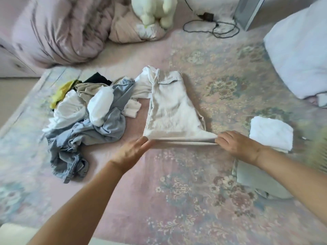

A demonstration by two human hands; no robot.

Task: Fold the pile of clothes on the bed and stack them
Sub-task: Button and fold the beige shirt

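Both hands are working the near edge of the cream trousers [172, 110], which are lying folded lengthwise in the middle of the frame on the bed [185, 200]. Left hand [131, 151] is sitting at the lower left corner of the fold with fingers pretty much straight, flat against the cloth rather than wrapped round it. Right hand [235, 143] is at the lower right corner with fingers curled in, pinching the folded edge. The edge between them is looking pulled taut and doubled over, so you're seeing two layers there. The waistband end is pointing toward the top of the frame.

Left of the trousers, the pile [88, 114] is still sitting unfolded: blue denim, a few white pieces, something beige, a bit of yellow and black at the upper left of the heap. One white piece is touching the trousers' upper left side.

At right, just beside the right hand, a folded white top [271, 132] is lying flat, and below it a folded pale grey item [254, 179] is partly hiding under the right forearm.

Further up the frame: a bunched pink duvet [58, 30] at upper left, a plush toy [155, 10] at top centre, a black cable [212, 27] beside it, and a white pillow [300, 55] at upper right.
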